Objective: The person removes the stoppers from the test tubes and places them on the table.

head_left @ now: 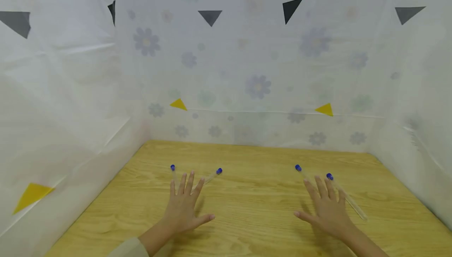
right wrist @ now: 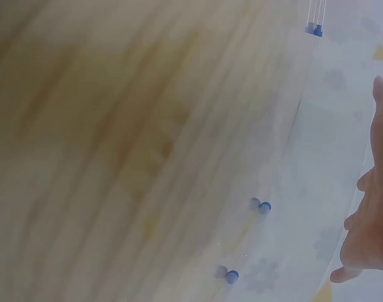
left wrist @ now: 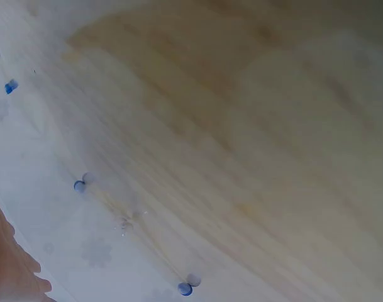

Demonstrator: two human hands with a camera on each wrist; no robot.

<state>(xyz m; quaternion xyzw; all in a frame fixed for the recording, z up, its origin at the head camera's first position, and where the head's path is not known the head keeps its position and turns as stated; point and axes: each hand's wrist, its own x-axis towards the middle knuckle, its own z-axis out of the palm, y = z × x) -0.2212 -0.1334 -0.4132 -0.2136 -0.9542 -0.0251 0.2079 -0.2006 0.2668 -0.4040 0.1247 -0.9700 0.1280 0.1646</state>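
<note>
My left hand is spread over the table on the left, palm down, holding nothing. Just beyond its fingers lie two clear, blue-capped tubes, one with its cap at the far left, the other tube slanting right; the hand hides their lower parts. On the right, my right hand has its fingers spread too and nothing in its grasp. Two more such tubes are by it: one cap shows past the fingertips, and a longer stretch of tube shows along the hand's right side.
The wood-grain table is enclosed by a flower-patterned white sheet behind and plain white sheeting at the sides. Black triangles and yellow triangles are stuck on the sheeting.
</note>
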